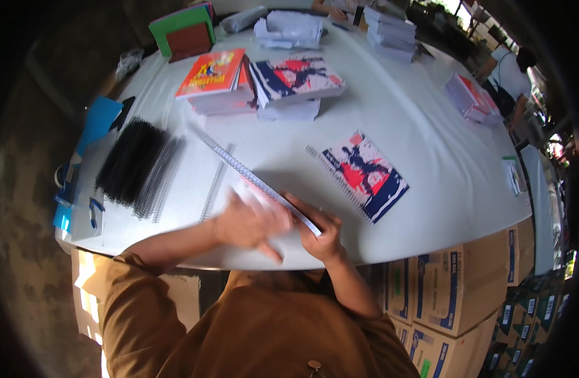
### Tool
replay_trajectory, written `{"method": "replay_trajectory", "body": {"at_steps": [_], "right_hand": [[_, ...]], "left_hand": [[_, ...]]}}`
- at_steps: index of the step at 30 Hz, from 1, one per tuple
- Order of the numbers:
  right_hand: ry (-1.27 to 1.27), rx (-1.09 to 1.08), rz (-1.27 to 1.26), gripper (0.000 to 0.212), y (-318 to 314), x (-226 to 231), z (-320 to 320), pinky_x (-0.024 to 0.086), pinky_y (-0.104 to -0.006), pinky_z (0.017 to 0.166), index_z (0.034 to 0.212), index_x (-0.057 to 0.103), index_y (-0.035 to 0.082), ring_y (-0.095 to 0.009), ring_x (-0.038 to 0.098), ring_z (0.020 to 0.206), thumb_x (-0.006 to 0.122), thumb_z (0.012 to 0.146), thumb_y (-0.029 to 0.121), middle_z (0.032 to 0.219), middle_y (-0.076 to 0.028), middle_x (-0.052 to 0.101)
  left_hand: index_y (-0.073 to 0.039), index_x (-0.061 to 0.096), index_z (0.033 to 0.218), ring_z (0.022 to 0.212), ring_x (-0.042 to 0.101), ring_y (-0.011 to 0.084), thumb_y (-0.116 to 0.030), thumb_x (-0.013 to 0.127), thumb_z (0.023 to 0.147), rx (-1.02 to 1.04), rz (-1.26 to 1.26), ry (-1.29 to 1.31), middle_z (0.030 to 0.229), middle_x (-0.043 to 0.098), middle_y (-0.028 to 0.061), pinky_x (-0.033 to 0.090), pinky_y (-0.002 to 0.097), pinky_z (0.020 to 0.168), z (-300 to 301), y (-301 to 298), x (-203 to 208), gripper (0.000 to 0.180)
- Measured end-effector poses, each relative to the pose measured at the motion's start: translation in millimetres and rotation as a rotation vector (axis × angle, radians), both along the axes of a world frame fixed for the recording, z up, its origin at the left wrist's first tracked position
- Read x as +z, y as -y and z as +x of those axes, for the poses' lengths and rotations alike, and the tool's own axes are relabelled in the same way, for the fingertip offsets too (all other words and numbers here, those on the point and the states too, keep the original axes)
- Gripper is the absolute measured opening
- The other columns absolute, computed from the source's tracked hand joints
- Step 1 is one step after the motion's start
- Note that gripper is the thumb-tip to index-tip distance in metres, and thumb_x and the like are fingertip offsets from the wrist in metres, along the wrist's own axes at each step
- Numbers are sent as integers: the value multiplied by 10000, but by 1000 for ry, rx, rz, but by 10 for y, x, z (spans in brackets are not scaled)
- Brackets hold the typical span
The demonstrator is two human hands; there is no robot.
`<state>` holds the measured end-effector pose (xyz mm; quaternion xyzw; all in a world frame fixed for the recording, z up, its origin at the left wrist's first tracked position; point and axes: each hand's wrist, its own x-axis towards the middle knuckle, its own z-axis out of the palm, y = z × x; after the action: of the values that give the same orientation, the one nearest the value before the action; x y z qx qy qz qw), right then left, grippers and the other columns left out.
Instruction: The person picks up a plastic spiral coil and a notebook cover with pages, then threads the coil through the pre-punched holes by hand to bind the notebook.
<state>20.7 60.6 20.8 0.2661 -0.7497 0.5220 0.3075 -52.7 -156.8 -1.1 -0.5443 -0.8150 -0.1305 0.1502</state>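
A thin white-paged notebook with a pale wire-like spiral along its edge (258, 181) is held nearly edge-on above the worktop, draped in white (437, 170), its long axis slanting from far left to near right. The right hand (330, 238) is clamped on its near end, fingers against thumb. The left hand (248, 222), blurred, lies just left of that end, fingers apart; whether it touches the pages I cannot tell. Left of the notebook lie 1 loose grey spiral coil (217, 181), then a heap of black spiral coils (131, 165). Beyond its far end stand 2 book stacks, orange-covered (212, 72) and navy-red-white (296, 77). Rightward, past a spiral-bound navy, red and white book (368, 176), open room runs toward the worktop's curved edge.
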Motion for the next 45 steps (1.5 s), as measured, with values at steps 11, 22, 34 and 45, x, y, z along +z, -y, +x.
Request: {"method": "replay_trajectory", "body": {"at_steps": [11,22,34,45], "right_hand": [[-67,30,144,500,1,-21,-2,522,-338,753,1186,520,12,-278,619,943,574,693,-60,1131,-138,587],[33,41,-22,492,38,-47,3,506,-339,779,1181,530,64,-276,604,971,615,699,13,1161,-116,571],[262,129,-168,226,-43,-28,15,486,-344,604,958,582,21,-323,624,733,605,733,31,798,-178,624],[75,137,-1204,491,-575,271,-81,431,-288,846,1267,382,-25,-151,527,996,570,869,193,1160,-104,519]], "left_hand": [[120,196,1304,1210,243,492,-669,433,753,194,545,-625,1319,191,370,201,631,928,-71,-469,816,991],[49,323,1318,1274,118,516,-711,398,758,-134,626,-185,1365,107,373,55,613,1009,441,-738,63,947],[-147,629,909,887,539,135,-208,666,700,-16,36,-129,932,570,-35,304,392,891,464,-802,1245,220],[33,280,1313,968,526,199,-189,680,790,511,1076,622,1213,467,184,399,300,869,196,-1149,932,694]]}}
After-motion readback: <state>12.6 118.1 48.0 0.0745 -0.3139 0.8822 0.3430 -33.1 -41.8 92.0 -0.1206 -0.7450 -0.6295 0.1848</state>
